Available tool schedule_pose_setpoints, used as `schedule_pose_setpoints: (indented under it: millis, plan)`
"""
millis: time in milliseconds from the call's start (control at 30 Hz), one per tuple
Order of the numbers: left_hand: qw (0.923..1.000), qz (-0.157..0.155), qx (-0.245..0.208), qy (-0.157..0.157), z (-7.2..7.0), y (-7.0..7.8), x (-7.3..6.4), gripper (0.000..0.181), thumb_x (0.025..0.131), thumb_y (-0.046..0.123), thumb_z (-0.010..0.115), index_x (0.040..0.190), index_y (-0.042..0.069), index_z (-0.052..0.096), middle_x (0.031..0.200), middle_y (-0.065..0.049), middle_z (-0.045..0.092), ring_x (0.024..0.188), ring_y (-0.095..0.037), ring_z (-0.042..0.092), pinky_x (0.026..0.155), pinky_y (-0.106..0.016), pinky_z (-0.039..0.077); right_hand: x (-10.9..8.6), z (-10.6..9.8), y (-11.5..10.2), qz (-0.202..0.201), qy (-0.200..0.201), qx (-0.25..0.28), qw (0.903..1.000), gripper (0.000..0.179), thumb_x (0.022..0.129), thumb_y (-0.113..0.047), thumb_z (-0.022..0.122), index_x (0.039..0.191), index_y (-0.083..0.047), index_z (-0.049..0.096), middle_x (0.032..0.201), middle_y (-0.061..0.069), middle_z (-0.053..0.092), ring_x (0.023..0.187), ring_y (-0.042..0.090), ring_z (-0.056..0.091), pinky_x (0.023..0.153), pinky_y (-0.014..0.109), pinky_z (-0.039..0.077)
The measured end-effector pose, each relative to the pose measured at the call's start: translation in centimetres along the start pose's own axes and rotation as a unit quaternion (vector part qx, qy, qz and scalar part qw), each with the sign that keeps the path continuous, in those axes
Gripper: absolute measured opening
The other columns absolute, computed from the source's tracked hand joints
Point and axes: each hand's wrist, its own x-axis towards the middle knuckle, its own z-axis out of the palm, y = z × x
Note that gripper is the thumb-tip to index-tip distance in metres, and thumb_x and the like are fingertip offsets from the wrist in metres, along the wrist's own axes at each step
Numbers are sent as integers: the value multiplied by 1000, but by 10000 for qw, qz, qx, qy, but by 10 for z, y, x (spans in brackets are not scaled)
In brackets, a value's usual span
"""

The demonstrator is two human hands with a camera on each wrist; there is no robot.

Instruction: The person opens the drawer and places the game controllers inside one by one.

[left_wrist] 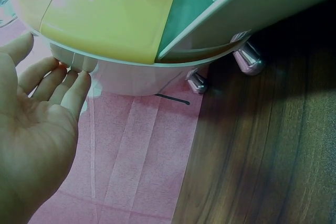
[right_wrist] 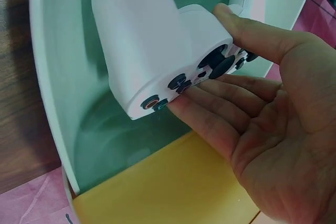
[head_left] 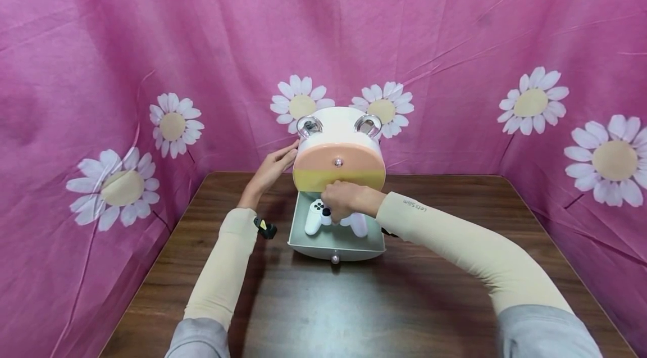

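Note:
A small drawer cabinet (head_left: 340,127) with a white top, an orange drawer and a yellow drawer stands at the table's back. Its green bottom drawer (head_left: 308,244) is pulled out. Inside that drawer is a white game controller (head_left: 313,225), its buttons and thumbsticks showing in the right wrist view. My right hand (head_left: 349,199) grips the controller's middle, thumb on one side and fingers on the other. My left hand (head_left: 271,171) rests against the cabinet's left side; in the left wrist view its extended fingertips (left_wrist: 83,80) touch the pale side wall below the yellow drawer front.
The cabinet stands on short silver feet (left_wrist: 248,59) on a brown wooden table (head_left: 323,307). Two silver rings (head_left: 309,126) rise from its top, and a round knob (head_left: 335,258) sticks out from the green drawer. A pink daisy-patterned cloth (head_left: 242,37) hangs behind and at both sides.

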Motion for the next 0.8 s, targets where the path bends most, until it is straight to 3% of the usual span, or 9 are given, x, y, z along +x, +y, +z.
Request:
schedule_pose_setpoints:
  millis: [200, 633, 800]
  plan:
    - [10000, 58, -33, -6, 1, 1, -1, 57, 112, 38, 57, 163, 15, 45, 171, 3, 41, 156, -19, 42, 128, -34, 39, -1, 0, 0, 138, -281, 114, 9994, 24, 84, -28, 90, 84, -17, 69, 93, 0, 69, 89, 20, 55, 81, 32, 52]
    - [9999, 85, -77, -50, 0, 1, -1, 57, 112, 36, 56, 163, 13, 43, 172, 2, 39, 156, -21, 42, 129, -35, 38, -1, -2, 1, 161, -350, 112, 9992, 19, 86, -26, 86, 85, -17, 70, 93, 0, 68, 90, 20, 55, 78, 31, 52]
    - [9999, 90, -72, -73, 1, 0, -2, 58, 112, 37, 56, 163, 12, 43, 172, 1, 39, 156, -22, 43, 128, -35, 39, -5, -3, 1, 105, -291, 182, 9994, 21, 87, -27, 86, 81, -18, 68, 85, -2, 69, 84, 18, 59, 75, 30, 53]
